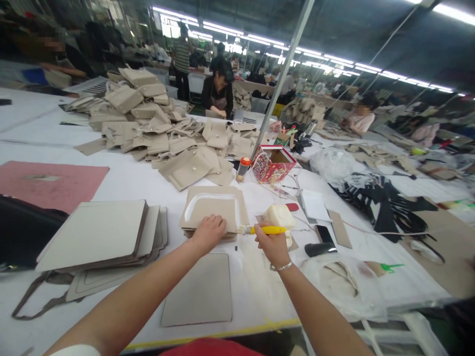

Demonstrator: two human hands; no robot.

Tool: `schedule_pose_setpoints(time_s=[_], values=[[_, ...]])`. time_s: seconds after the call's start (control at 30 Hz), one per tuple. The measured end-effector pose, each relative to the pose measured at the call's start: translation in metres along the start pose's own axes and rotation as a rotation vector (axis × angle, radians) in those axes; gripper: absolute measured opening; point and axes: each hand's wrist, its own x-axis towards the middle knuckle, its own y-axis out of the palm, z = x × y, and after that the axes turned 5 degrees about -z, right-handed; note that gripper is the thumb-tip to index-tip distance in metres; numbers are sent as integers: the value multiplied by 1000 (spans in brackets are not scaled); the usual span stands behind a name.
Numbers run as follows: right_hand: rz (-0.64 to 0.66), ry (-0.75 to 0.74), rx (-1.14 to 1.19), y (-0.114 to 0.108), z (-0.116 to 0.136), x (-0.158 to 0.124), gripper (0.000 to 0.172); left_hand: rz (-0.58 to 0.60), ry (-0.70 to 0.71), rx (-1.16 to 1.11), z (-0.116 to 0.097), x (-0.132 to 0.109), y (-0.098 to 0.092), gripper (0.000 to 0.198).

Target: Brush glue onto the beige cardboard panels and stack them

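Observation:
My left hand (210, 231) lies on the near part of a stack of beige panels (215, 202), its fingers resting on the top one. A curved white band of what looks like glue (196, 199) runs along that panel's far edge. In my right hand (272, 244) is a brush (270, 230) with a yellow handle, its pale bristles at the right edge of the stack. Just beyond this hand stands a cream-coloured block or tub (280, 216); I cannot tell which. Nearer my body, a flat grey-beige panel (200, 291) with rounded corners lies on the table.
Stacked large panels (96, 235) stand at the left, near a pink sheet (55, 183). Beige flap pieces (148, 118) are heaped at the back. A red patterned box (272, 165), a phone (324, 234) and a plastic bag (341, 287) lie rightward. Another person (218, 91) sits across.

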Motion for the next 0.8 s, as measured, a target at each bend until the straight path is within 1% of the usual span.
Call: schedule_pose_setpoints(time_s=[0.1, 0.17, 0.27, 0.33, 0.37, 0.43, 0.5, 0.57, 0.6, 0.67, 0.7, 0.77, 0.8], values=[[-87, 0, 116, -12, 5, -12, 37, 36, 35, -18, 5, 3, -4, 20], [-131, -39, 203, -14, 6, -15, 42, 86, 45, -28, 8, 7, -6, 21], [-128, -120, 249, -5, -2, -14, 47, 146, 90, -28, 7, 11, -9, 15], [-95, -196, 206, 8, -10, -12, 45, 126, 129, -8, 4, 10, -14, 11], [-79, -243, 163, 16, -14, -9, 43, 92, 138, 9, 4, 9, -19, 12], [-52, -342, 36, 29, -21, -4, 36, -27, 124, 44, 6, 5, -35, 14], [-16, -438, -133, 40, -26, 1, 29, -212, 50, 54, 15, -2, -59, 14], [16, -528, -286, 47, -26, 5, 25, -440, -95, 9, 31, -12, -89, 13], [17, -561, -335, 50, -25, 5, 24, -555, -196, -44, 39, -18, -103, 11], [-28, -589, -341, 54, -18, 3, 22, -763, -446, -217, 52, -32, -126, 10], [-66, -583, -302, 56, -13, 1, 21, -844, -573, -339, 56, -39, -134, 11], [-140, -539, -194, 60, 0, -6, 20, -956, -776, -649, 56, -53, -139, 17], [-159, -508, -145, 62, 7, -11, 20, -988, -838, -823, 52, -60, -138, 20]])
